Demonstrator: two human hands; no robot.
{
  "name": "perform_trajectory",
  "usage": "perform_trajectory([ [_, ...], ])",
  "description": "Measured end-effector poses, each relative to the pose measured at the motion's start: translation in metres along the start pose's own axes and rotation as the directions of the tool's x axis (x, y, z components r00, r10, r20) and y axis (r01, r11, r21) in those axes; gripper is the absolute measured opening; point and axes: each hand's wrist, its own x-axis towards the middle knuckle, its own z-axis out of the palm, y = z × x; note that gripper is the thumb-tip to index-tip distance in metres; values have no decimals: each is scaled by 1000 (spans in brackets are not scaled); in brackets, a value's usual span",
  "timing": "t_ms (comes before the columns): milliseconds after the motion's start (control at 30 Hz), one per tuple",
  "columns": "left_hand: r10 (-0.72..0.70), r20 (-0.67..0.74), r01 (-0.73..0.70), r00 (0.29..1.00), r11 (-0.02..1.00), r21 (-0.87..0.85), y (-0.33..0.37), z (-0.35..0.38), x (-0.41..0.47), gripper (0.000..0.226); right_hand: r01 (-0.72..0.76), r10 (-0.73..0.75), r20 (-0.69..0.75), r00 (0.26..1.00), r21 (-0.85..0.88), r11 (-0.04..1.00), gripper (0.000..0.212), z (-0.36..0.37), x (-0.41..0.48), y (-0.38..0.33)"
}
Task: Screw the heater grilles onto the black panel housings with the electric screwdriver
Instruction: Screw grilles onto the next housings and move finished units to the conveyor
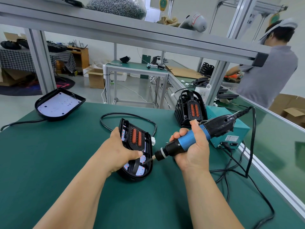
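Mid-task: left hand [122, 151] clamps grille [137, 137] into housing [148, 171] at table [49, 162] centre. Right hand [192, 149] is wrapped round electric screwdriver [188, 138], bit at the near-end screw (seating unclear). Second housing [57, 104] far left is still bare. Driver axis runs upper-right to lower-left, bit pointing down-left.

Two bare forearms, bare L hand [120, 151], bare R hand [193, 151]

You worked at a green-topped bench [49, 162] under an aluminium-framed shelf [132, 32]. Beyond it you had a pale grey floor [94, 95], a second green table [135, 66], an open cardboard box [96, 78], a wooden desk [81, 57] and a white wall [102, 52].
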Motion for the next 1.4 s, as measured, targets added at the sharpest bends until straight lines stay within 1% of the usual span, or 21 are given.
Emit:
perform_trajectory([
  [100, 1, 2, -1, 1000, 1000, -3, 0, 0, 0, 83, 3, -3, -3, 1000, 0, 1000, 25, 0, 0, 0],
  [200, 6, -2, -6, 1000, 1000, -2, -1, 0, 1, 69, 5, -5, -2, 1000, -1, 1000, 24, 1, -1, -1],
  [267, 9, -5, -9, 1000, 1000, -10, -2, 0, 1, 64, 6, -6, -5, 1000, -5, 1000, 25, 1, -1, -1],
  [467, 9, 2, -9, 1000, 1000, -10, -1, 0, 0, 65, 3, -3, -15, 1000, -1, 1000, 21, 1, -2, -1],
  [600, 2, 9, -2, 1000, 1000, -7, 0, 0, -1, 69, -2, 2, -23, 1000, 2, 1000, 27, 1, -1, -1],
  [733, 11, 8, -11, 1000, 1000, -14, 0, -1, 0, 61, -8, 8, -18, 1000, -5, 1000, 29, 1, -1, -1],
  [900, 17, 12, -17, 1000, 1000, -22, -1, -1, 1, 62, -10, 10, -19, 1000, -4, 1000, 23, 0, -1, -1],
  [1100, 19, 15, -18, 1000, 999, -36, -2, -1, 1, 62, -3, 3, -4, 1000, -16, 1000, 28, 0, -2, -1],
  [1167, 21, 13, -20, 1000, 999, -36, -2, -1, 1, 61, 3, -3, 1, 1000, -21, 1000, 26, 0, -2, -1],
  [1333, 27, 12, -26, 1000, 1000, -17, 0, 0, 1, 60, 27, -27, 29, 999, -27, 999, 11, 4, -4, -1],
  [1400, 29, 10, -29, 1000, 1000, -12, 0, 0, 1, 60, 37, -35, 39, 999, -34, 999, 11, 6, -5, -2],
])
